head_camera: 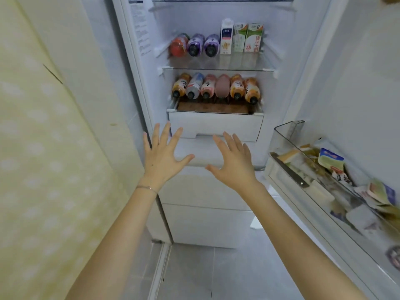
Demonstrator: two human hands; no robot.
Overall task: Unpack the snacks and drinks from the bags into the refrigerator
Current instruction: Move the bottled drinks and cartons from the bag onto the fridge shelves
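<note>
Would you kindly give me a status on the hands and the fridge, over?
Left hand open, empty; right hand open, empty. Bottles lying in two rows, cartons upright. Snack packets in door bin. Nothing between hands and drawer.

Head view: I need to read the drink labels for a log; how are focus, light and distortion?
In the head view, the cartons stand sharp but their print is soft; the snack packets in the door bin smear at the right edge; the wide lens bows the refrigerator frame; light is even and cool, no hard glare.
</note>
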